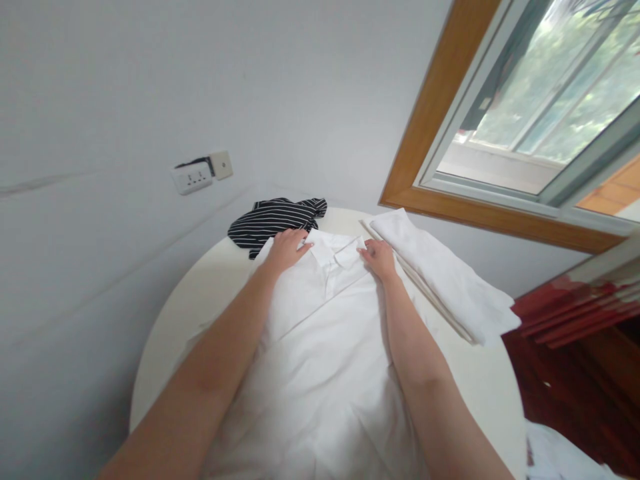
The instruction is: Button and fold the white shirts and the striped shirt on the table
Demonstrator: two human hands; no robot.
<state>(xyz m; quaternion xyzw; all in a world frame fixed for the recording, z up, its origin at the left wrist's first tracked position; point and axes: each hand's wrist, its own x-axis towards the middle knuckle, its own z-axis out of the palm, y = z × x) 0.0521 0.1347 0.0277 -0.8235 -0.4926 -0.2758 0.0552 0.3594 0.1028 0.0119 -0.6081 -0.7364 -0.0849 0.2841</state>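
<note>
A white collared shirt [325, 347] lies spread over the round table, its collar [335, 248] toward the far side and its body running down to my front. At the shoulder left of the collar, my left hand [289, 249] grips the cloth, thumb on top and fingers over the far edge. My right hand [379, 259] pinches the shirt just right of the collar with curled fingers. Both forearms lie along the shirt's sides. Creases run across its front, and the lower end passes out of view.
A black striped garment [275, 221] lies beyond my left hand. Folded white cloth [440, 273] rests along the right of the white table [170, 340]. The wall has a socket [193, 178] and a wood-framed window [440, 100]. More white cloth [560, 453] sits low on the right.
</note>
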